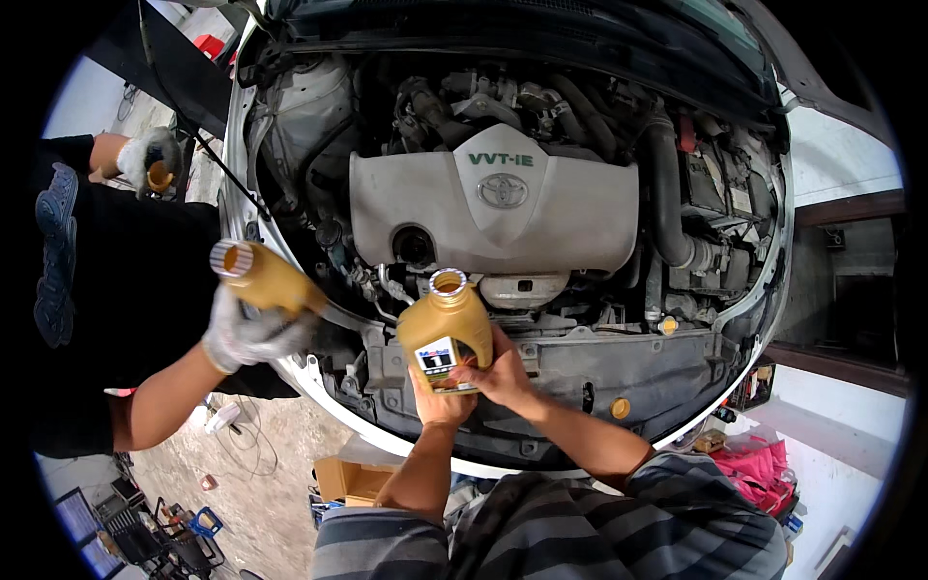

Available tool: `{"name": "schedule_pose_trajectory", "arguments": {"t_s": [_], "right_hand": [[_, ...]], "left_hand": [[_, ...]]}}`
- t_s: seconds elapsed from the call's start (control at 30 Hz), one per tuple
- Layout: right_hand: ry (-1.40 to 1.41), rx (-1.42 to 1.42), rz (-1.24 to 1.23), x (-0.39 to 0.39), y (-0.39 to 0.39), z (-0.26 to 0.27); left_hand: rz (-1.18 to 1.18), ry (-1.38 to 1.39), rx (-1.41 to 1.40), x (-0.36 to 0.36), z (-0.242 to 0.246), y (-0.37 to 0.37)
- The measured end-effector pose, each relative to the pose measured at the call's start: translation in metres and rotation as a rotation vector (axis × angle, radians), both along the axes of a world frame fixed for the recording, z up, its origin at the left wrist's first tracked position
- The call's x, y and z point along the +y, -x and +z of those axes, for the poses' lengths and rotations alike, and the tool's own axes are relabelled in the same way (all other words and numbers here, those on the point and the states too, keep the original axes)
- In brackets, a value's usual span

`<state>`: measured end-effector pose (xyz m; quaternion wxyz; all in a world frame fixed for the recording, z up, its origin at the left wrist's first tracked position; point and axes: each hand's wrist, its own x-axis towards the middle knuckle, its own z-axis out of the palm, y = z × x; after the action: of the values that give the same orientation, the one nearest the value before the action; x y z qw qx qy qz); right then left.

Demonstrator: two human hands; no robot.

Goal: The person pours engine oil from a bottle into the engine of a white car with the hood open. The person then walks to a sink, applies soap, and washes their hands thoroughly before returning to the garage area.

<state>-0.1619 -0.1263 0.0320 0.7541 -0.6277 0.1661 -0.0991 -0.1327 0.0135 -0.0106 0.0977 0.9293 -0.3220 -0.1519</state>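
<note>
Both my hands hold a gold Mobil 1 motor oil bottle [444, 330], its neck uncapped and tilted up. My left hand [444, 407] supports the base from below, while my right hand [504, 371] grips the side by the handle. Just beyond the bottle is the grey plastic Toyota engine cover [580, 206]. A dark round oil filler opening [413, 245] shows at its left front corner; I cannot tell what is inside. A loose gold bottle cap [620, 408] rests on the black radiator panel [554, 370], to the right of my right forearm.
At left, a person's gloved hand [243, 333] holds another uncapped gold oil bottle [272, 279], blurred; their other gloved hand [148, 159] holds something gold. A hood prop rod [206, 145] slants beside them. A battery [707, 181] sits at right. A cardboard box [355, 478] stands below the bumper.
</note>
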Motion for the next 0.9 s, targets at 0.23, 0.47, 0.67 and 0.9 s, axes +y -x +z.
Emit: {"name": "schedule_pose_trajectory", "arguments": {"t_s": [0.23,0.47,0.67,0.9], "right_hand": [[-0.261,0.066,-0.124,0.053,-0.041,0.011],[0.138,0.368,-0.128,0.088,-0.061,0.004],[0.101,0.277,-0.053,0.065,-0.065,0.03],[0.078,-0.037,0.087,0.008,-0.042,0.018]], "left_hand": [[0.18,0.103,0.172,-0.006,0.011,-0.009],[0.046,-0.157,0.12,0.013,-0.041,0.014],[-0.129,-0.056,0.003,0.023,-0.064,0.019],[0.087,0.066,-0.26,0.057,0.006,-0.05]]}}
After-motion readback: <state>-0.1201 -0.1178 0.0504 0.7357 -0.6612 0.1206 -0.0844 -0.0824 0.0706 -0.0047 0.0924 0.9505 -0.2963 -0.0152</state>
